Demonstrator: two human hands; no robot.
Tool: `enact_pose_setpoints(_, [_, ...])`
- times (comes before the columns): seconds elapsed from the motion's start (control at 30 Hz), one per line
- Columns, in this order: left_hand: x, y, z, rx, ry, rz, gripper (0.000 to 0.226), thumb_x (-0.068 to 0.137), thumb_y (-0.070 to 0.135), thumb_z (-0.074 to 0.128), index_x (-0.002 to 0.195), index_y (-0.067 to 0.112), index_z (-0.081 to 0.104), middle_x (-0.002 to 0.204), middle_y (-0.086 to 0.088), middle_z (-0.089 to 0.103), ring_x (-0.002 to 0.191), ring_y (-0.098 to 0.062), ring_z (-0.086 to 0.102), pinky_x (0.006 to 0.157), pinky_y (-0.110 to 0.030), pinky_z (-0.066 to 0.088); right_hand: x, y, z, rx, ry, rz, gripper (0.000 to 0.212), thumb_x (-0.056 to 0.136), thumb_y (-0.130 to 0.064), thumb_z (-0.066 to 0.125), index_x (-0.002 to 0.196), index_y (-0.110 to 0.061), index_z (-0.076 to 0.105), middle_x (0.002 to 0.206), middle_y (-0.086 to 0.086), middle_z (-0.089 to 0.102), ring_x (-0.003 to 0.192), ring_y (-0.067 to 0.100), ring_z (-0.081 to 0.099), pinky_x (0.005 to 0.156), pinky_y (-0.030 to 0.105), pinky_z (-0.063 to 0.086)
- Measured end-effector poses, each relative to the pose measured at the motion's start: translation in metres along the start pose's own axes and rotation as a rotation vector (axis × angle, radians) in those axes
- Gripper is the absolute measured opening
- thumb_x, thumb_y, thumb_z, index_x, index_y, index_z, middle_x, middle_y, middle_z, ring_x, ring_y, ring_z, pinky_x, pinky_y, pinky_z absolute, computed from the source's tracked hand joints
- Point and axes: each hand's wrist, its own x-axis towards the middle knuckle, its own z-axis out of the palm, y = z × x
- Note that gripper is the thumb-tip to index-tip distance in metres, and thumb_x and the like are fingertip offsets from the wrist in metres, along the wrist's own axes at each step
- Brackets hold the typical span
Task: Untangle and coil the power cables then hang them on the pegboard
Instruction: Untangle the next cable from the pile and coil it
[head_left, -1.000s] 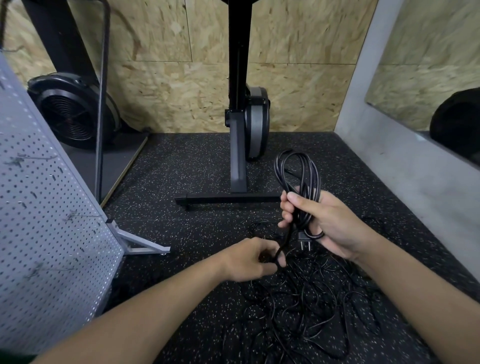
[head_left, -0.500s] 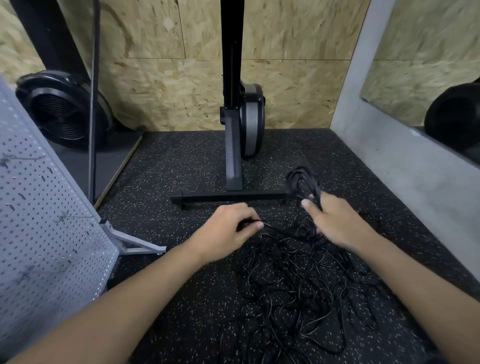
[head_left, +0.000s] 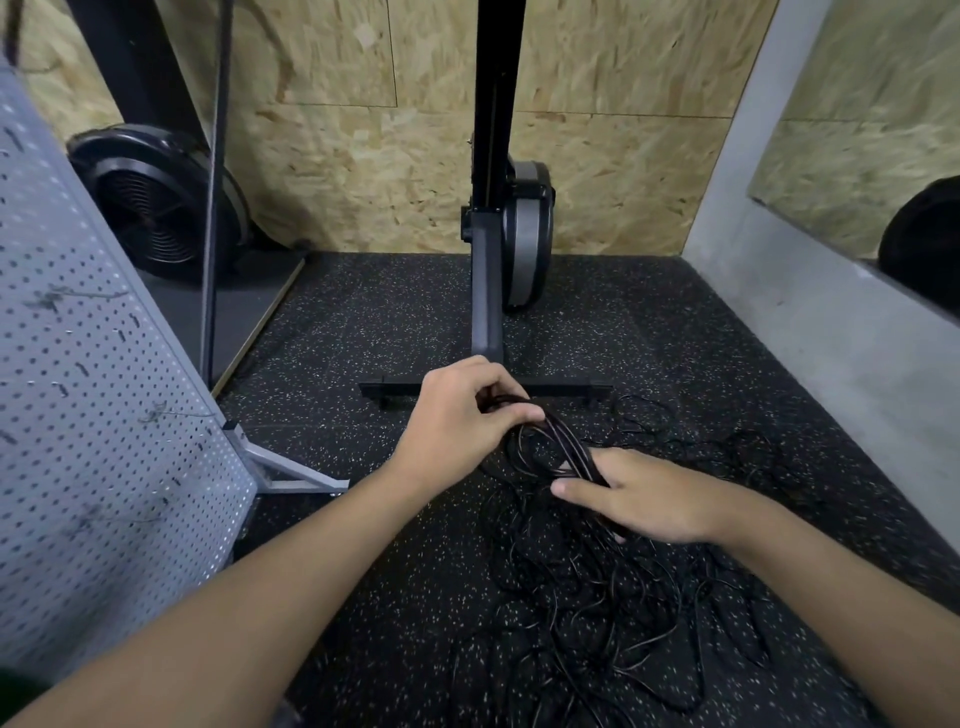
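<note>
The left hand (head_left: 462, 422) pinches the far end of a coiled cable (head_left: 560, 446). The right hand (head_left: 644, 496) grips its near end, above the tangled cables (head_left: 597, 618) on the floor (head_left: 395, 332).

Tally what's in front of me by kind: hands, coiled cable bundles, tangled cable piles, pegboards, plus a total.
2 hands: left hand, right hand
1 coiled bundle of black power cable, held by both hands
1 tangled pile of black cables on the floor, strands uncountable
1 grey perforated metal pegboard
Total: 5
</note>
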Motion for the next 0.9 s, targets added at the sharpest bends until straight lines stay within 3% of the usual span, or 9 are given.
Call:
enact_pose_setpoints(0.07, [-0.001, -0.003, -0.001, -0.003, -0.018, -0.053, 0.019, 0.079, 0.039, 0.090, 0.083, 0.023, 0.078, 0.081, 0.009, 0.069, 0.079, -0.010, 0.065, 0.073, -0.024, 0.052, -0.001, 0.000, 0.000, 0.026, -0.001, -0.014, 0.027, 0.107, -0.049, 0.048, 0.094, -0.028, 0.059, 0.077, -0.010, 0.058, 0.065, 0.006, 0.060, 0.073, 0.038, 0.060])
enact_pose_setpoints(0.13, [-0.001, -0.008, -0.002, -0.040, -0.065, -0.128, 0.021, 0.081, 0.045, 0.087, 0.083, 0.026, 0.077, 0.080, 0.008, 0.071, 0.078, -0.008, 0.066, 0.074, -0.028, 0.054, -0.002, 0.003, -0.003, 0.089, 0.023, -0.044, 0.027, 0.107, -0.045, 0.049, 0.096, -0.023, 0.063, 0.076, -0.004, 0.055, 0.062, 0.009, 0.057, 0.064, 0.032, 0.056])
enact_pose_setpoints(0.23, [0.000, -0.015, -0.006, -0.157, -0.160, -0.220, 0.021, 0.094, 0.048, 0.073, 0.088, 0.028, 0.077, 0.084, 0.009, 0.074, 0.078, -0.007, 0.066, 0.077, -0.031, 0.054, -0.006, 0.008, -0.007, 0.189, 0.080, -0.101, 0.028, 0.108, -0.038, 0.051, 0.100, -0.016, 0.066, 0.075, -0.001, 0.052, 0.064, 0.015, 0.055, 0.065, 0.035, 0.056])
enact_pose_setpoints(0.37, [-0.007, -0.029, -0.003, -0.108, -0.314, -0.278, 0.025, 0.102, 0.050, 0.060, 0.092, 0.032, 0.074, 0.081, 0.012, 0.070, 0.073, -0.010, 0.062, 0.076, -0.037, 0.052, -0.006, 0.015, -0.008, 0.160, 0.148, -0.112, 0.032, 0.107, -0.042, 0.051, 0.099, -0.015, 0.064, 0.072, -0.006, 0.053, 0.063, 0.016, 0.059, 0.071, 0.045, 0.057])
enact_pose_setpoints(0.43, [-0.011, -0.032, 0.001, -0.094, -0.345, -0.309, 0.030, 0.102, 0.055, 0.056, 0.097, 0.033, 0.076, 0.089, 0.008, 0.075, 0.083, -0.018, 0.070, 0.085, -0.042, 0.057, -0.005, 0.016, -0.007, 0.134, 0.182, -0.117, 0.034, 0.107, -0.044, 0.050, 0.095, -0.015, 0.061, 0.071, -0.006, 0.055, 0.065, 0.015, 0.063, 0.075, 0.044, 0.057])
enact_pose_setpoints(0.5, [-0.011, -0.026, 0.002, -0.162, -0.307, -0.335, 0.029, 0.105, 0.043, 0.058, 0.099, 0.026, 0.080, 0.097, 0.005, 0.079, 0.097, -0.018, 0.074, 0.094, -0.043, 0.057, -0.004, 0.016, -0.004, 0.118, 0.235, -0.113, 0.028, 0.106, -0.044, 0.051, 0.089, -0.024, 0.059, 0.072, -0.008, 0.056, 0.067, 0.013, 0.065, 0.075, 0.039, 0.058])
enact_pose_setpoints(0.6, [-0.008, -0.010, 0.004, -0.419, -0.247, -0.451, 0.024, 0.107, 0.022, 0.059, 0.107, 0.009, 0.079, 0.096, -0.008, 0.081, 0.089, -0.022, 0.078, 0.083, -0.033, 0.061, -0.001, 0.017, -0.001, 0.123, 0.365, -0.093, 0.017, 0.105, -0.045, 0.052, 0.092, -0.037, 0.060, 0.081, -0.010, 0.065, 0.073, 0.007, 0.068, 0.073, 0.029, 0.059])
enact_pose_setpoints(0.8, [-0.008, 0.008, 0.013, -0.724, -0.270, -0.597, 0.026, 0.107, 0.016, 0.056, 0.119, 0.000, 0.072, 0.108, -0.014, 0.079, 0.097, -0.027, 0.079, 0.085, -0.032, 0.064, 0.011, 0.020, 0.011, 0.269, 0.484, -0.063, 0.020, 0.106, -0.037, 0.053, 0.110, -0.024, 0.069, 0.099, -0.007, 0.074, 0.090, 0.005, 0.072, 0.075, 0.019, 0.056])
enact_pose_setpoints(0.9, [-0.007, 0.008, 0.014, -0.816, -0.292, -0.644, 0.025, 0.107, 0.012, 0.056, 0.125, 0.004, 0.070, 0.115, -0.015, 0.078, 0.096, -0.025, 0.078, 0.085, -0.033, 0.064, 0.015, 0.018, 0.020, 0.229, 0.473, -0.075, 0.026, 0.105, -0.043, 0.052, 0.123, -0.030, 0.067, 0.110, -0.014, 0.073, 0.101, -0.002, 0.067, 0.085, 0.014, 0.049])
